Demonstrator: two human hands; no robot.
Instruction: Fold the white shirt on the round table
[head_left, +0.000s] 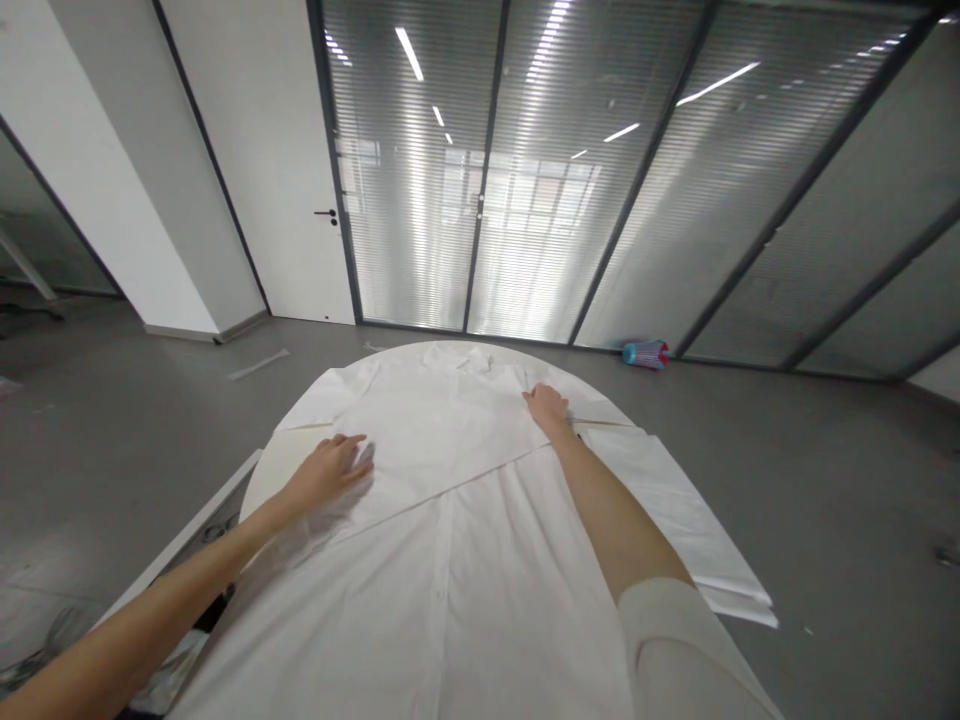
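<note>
A white shirt [420,425] lies spread on a round white table [264,478], its collar at the far edge. A diagonal edge crosses the cloth. Nearer to me is white cloth with a button placket [441,597]; I cannot tell whether it belongs to the same shirt. My left hand [330,470] is at the shirt's left side, fingers apart and slightly bent, holding nothing. At the right side, near the shoulder, my right hand [547,408] has its fingers curled and closed on the shirt fabric.
Folded white cloth [667,510] hangs over the table's right edge. A white-edged surface [187,530] with dark items stands low at the left. A blue and red striped object [645,354] lies on the floor by the glass partition [540,240]. A white door [277,150] is behind.
</note>
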